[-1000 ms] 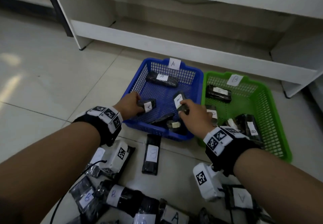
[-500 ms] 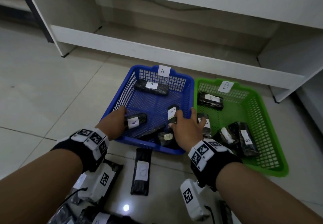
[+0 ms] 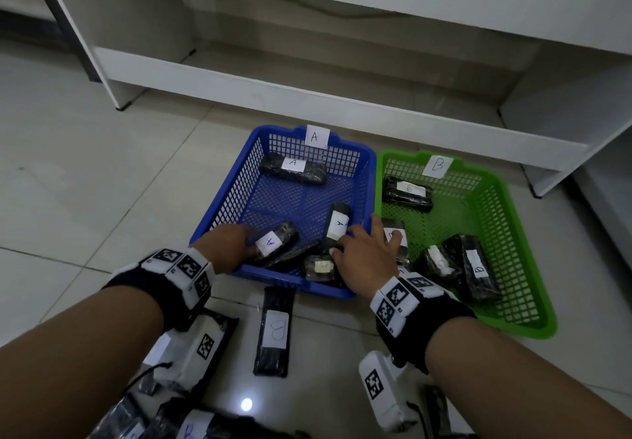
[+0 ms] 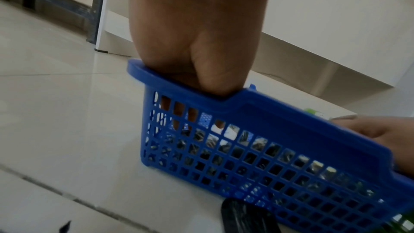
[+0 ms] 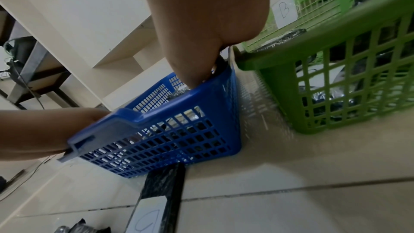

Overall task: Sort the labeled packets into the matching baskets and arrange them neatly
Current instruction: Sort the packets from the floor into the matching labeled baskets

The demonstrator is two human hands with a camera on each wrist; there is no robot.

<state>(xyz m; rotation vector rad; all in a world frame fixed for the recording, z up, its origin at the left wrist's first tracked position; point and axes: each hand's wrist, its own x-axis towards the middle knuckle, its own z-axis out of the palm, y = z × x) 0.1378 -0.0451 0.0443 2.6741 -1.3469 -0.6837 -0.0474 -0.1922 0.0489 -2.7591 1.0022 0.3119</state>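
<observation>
While both hands reach over the near rim of the blue basket (image 3: pixel 355 159), each has a black packet marked A. The left hand (image 3: pixel 225 245) has its fingers curled on one packet (image 3: pixel 277 241) lying low at the near left of the basket floor; the right hand (image 3: pixel 367 259) pinches the near end of a second packet (image 3: pixel 337 224), which leans up toward the right wall. A second ago both packets were held higher above the basket; now they sit down among the others, so I judge the drop into A is nearly finished and tidying is what remains. Half a second ago the picture was much the same, with the hands a little less deep. One A packet (image 3: pixel 293 168) lies straight along the far wall. The green basket (image 3: pixel 506 199), tagged B, stands just beside on the right with several packets inside. On the floor before the baskets lies a packet marked B (image 3: pixel 275 331), not yet sorted, with more near the person's arms.
</observation>
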